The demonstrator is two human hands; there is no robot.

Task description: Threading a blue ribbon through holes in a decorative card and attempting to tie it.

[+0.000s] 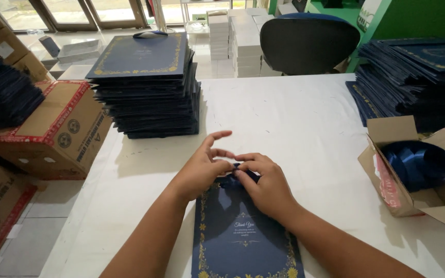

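At the far left of the frame brown boxes [52, 128] with red tape stand beside the table, one with dark blue sheets [3, 95] piled on it. Right of them, in the upper left, a tall stack [148, 87] of dark blue cards with gold borders rests on the white table [294, 118]. Low in the middle lies a single blue card [240, 237] with gold ornament, its top edge under both hands. The left hand [202, 167] comes in from the lower left; its thumb and one finger pinch a small dark blue ribbon [231, 178] at the card's top edge, while the other fingers are spread and lifted. Just right of it, touching fingertip to fingertip, the right hand [266, 183] lies on the card's upper part, its fingers closed on the same ribbon. Whether the ribbon is tied cannot be told, since the fingers cover most of it. Behind the table, upper middle, white boxes [238, 36] are stacked beside a black chair [307, 44]. In the upper right another heap [413, 77] of blue cards sits on the table, and below it, at the right edge, an open carton [418, 201] holds a roll [418, 162] of blue ribbon
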